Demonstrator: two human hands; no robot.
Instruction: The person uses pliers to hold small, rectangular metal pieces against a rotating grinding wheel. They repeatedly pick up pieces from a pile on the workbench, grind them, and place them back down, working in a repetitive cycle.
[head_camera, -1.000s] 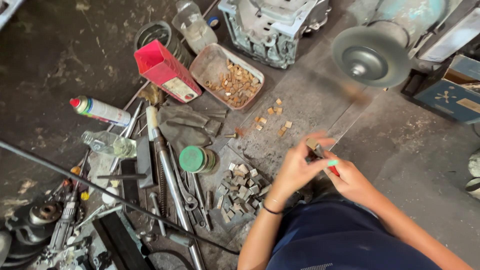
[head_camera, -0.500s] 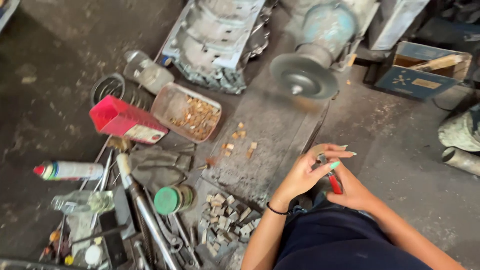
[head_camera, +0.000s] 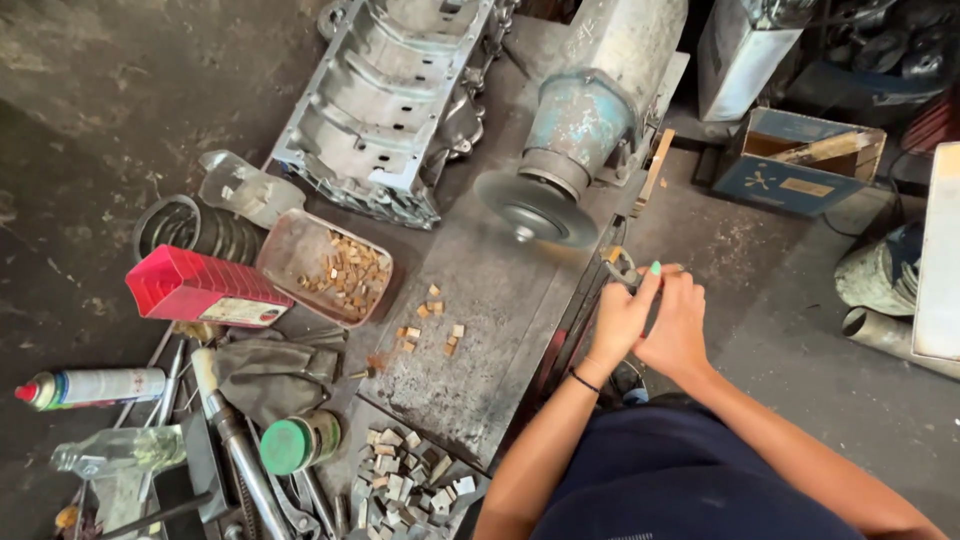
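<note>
- Both hands had risen toward the grinding disc (head_camera: 535, 210), now at their 11 o'clock.
- Left hand (head_camera: 622, 318) and right hand (head_camera: 676, 322) were closed together, pinching a small metal piece (head_camera: 622, 268).

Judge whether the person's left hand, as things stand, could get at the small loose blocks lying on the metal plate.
Probably yes. The left hand is up beside the right hand at a small tool, and the loose blocks lie on the metal plate to its left, with only bare plate between. The grinding disc sits farther back.
</note>
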